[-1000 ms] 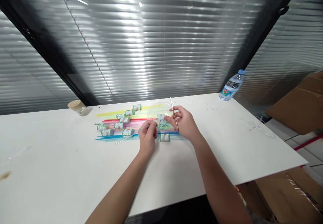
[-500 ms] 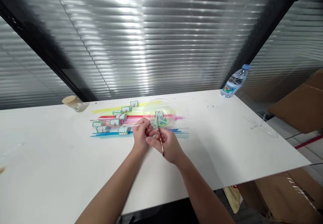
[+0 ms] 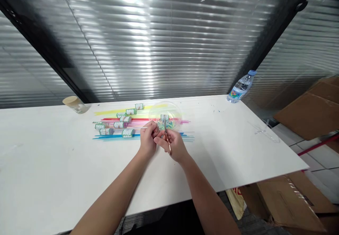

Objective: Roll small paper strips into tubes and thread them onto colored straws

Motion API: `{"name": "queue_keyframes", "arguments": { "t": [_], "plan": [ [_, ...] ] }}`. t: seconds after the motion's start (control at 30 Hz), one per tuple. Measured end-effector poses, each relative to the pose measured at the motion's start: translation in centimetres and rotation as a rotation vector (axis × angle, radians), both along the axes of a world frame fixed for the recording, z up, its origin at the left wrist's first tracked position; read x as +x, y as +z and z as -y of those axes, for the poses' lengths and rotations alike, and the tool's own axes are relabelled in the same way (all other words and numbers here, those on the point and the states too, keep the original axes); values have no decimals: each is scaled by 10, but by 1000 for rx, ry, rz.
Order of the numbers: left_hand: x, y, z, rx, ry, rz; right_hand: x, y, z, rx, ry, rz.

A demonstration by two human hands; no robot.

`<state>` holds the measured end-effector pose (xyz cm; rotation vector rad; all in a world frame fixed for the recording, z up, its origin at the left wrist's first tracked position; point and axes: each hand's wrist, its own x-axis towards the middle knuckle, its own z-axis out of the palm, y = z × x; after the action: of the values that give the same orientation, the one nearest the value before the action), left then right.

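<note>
My right hand (image 3: pixel 173 144) is closed around a pair of scissors (image 3: pixel 167 138), whose blades point away from me over a clear round plastic bowl (image 3: pixel 178 113). Small green and blue clippings (image 3: pixel 171 123) lie inside the bowl. Beside it, my left hand (image 3: pixel 149 136) pinches a thin pale strip (image 3: pixel 143 127) that sticks out to the left; the fingertips of both hands nearly meet. Behind and left of the hands lie bundles of coloured strips: yellow (image 3: pixel 106 113), red (image 3: pixel 108 119) and blue (image 3: pixel 102 137). Several have green-and-white paper labels (image 3: pixel 128 133) around them.
A water bottle (image 3: pixel 240 88) with a blue cap stands at the table's back right. A small jar with a beige lid (image 3: pixel 75 104) is at the back left. Clear plastic (image 3: pixel 265 132) lies near the right edge. Cardboard boxes (image 3: pixel 288 199) sit beyond the table, below blinds (image 3: pixel 185 51).
The view has shifted slightly, moving the bottle and boxes left in the picture. Both hands keep their hold on the scissors and strip, near the bowl.
</note>
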<state>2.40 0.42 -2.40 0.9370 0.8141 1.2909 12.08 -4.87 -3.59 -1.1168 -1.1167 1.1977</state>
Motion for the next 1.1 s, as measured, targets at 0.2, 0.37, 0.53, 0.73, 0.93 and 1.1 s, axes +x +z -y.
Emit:
{"name": "queue_keyframes", "arguments": {
  "t": [0.2,0.37,0.53,0.73,0.93,1.1],
  "plan": [
    [2,0,0,-13,1,10,0,2,0,17,0,-20],
    [3,-4,0,-21,-12,46,0,3,0,0,-6,-31],
    [5,-7,0,-37,-24,79,1,1,-1,-3,-6,-45],
    [5,-12,-3,-31,-51,79,1,-2,-3,17,-27,-8],
    [6,-12,-2,-12,-67,102,3,-3,-4,-6,-17,-16],
    [6,-13,-2,-37,-74,119,3,-2,-3,-17,-18,-5]
  ]
}}
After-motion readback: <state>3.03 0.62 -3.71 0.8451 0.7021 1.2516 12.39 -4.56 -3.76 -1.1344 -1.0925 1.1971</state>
